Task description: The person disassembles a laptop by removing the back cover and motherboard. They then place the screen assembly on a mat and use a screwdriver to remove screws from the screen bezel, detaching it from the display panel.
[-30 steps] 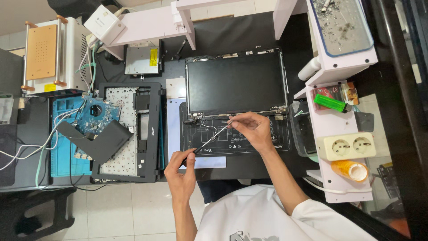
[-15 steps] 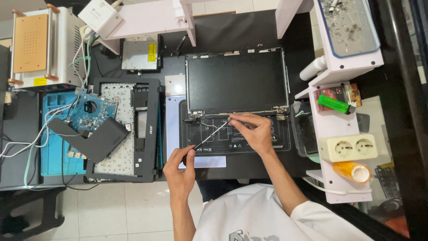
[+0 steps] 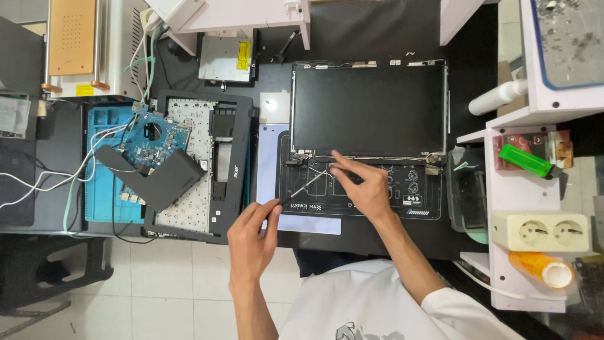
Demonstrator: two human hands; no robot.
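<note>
Showing: a laptop screen panel [image 3: 370, 108] lying flat on a black work mat [image 3: 371, 211], taken as the landmark for all places.
Containers: a clear tray [image 3: 467, 189] just right of the panel, contents too dim to tell; a white shelf unit [image 3: 525, 189] further right holds a green lighter-shaped object [image 3: 526, 160], a double wall socket [image 3: 545, 232] and an orange roll [image 3: 542, 268].
Left of panel: a keyboard frame [image 3: 201, 167] with a blue circuit board [image 3: 151, 140] and a dark flat cover [image 3: 151, 173] lying on it.
Change: the view sits closer than half a second ago; both hands keep the same posts at the panel's lower edge.
Left hand [image 3: 251, 242]: below the panel's lower left corner, fingers pressed together, pinching the handle of a thin screwdriver [image 3: 301, 187].
Screwdriver: slants up-right from that hand, its tip near the panel's lower edge.
Right hand [image 3: 365, 189]: just below the panel's lower edge, fingers curled, fingertips [image 3: 335, 169] at the screwdriver's tip; whether they pinch anything cannot be told.
</note>
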